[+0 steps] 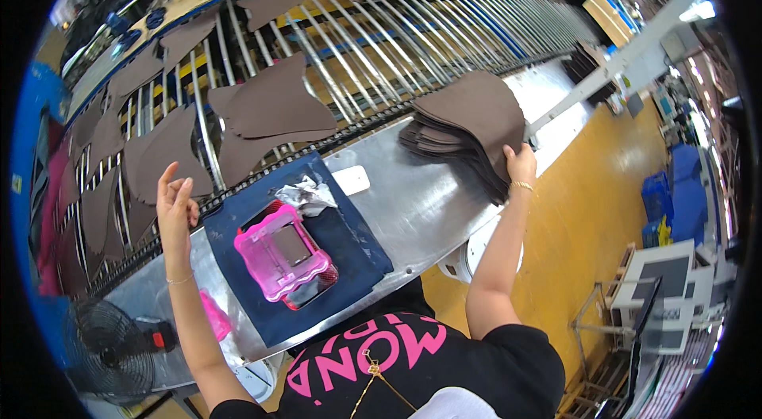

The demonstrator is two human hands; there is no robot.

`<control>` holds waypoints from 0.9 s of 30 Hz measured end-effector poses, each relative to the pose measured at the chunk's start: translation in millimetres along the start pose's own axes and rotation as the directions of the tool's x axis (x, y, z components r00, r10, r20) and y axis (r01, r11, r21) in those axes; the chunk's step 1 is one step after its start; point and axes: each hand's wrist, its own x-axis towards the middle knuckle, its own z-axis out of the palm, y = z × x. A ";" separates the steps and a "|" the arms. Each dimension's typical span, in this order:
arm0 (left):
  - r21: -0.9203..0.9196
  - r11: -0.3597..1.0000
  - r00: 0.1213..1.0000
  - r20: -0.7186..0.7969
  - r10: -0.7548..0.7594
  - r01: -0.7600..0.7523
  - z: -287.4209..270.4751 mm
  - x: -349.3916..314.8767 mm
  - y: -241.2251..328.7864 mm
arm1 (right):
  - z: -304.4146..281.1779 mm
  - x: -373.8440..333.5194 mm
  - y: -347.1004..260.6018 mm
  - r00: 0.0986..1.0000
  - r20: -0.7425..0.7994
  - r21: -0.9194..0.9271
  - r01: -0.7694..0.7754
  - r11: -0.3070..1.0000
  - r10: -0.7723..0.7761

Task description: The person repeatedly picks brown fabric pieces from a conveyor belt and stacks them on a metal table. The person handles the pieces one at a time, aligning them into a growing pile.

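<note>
My right hand (520, 165) grips the near right edge of a stack of curved, dark brown flat pieces (476, 105) on the metal table. The pieces look like cut leather or foam sheet; I cannot tell which, nor how many are pinched. My left hand (176, 201) is raised at the edge of the roller conveyor (381, 46), fingers apart and holding nothing. Closest to it lie brown pieces (171, 153) spread flat on the rollers. A larger overlapping pair of brown pieces (278, 101) rests further along the conveyor.
Before me, a dark blue mat (357, 260) carries a pink scalloped frame-like box (274, 272) and a crumpled white wrapper (305, 195). A white phone-like slab (352, 179) lies beside it. A black fan (111, 347) stands left. A pale metal bar (619, 62) slants across the right.
</note>
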 end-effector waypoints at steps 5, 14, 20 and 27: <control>0.085 0.996 1.000 -0.007 0.030 -0.029 12.2 -13.2 28.3 | -53.9 -26.6 -65.1 0.972 -0.179 0.229 0.193 0.954 -0.153; -0.105 0.957 0.915 0.283 0.289 -0.270 50.0 -34.4 53.0 | -103.8 -106.3 -220.5 0.785 -0.156 0.934 0.314 0.168 -0.599; 0.108 0.992 0.995 0.079 0.063 -0.071 -17.0 -81.1 110.4 | -82.0 -154.8 -265.4 0.503 0.029 0.992 0.089 0.086 -0.864; 0.416 0.893 0.946 -0.184 0.267 -0.171 -80.0 -144.4 125.6 | -73.8 -202.2 -291.2 0.276 -0.054 0.931 0.361 0.052 -0.960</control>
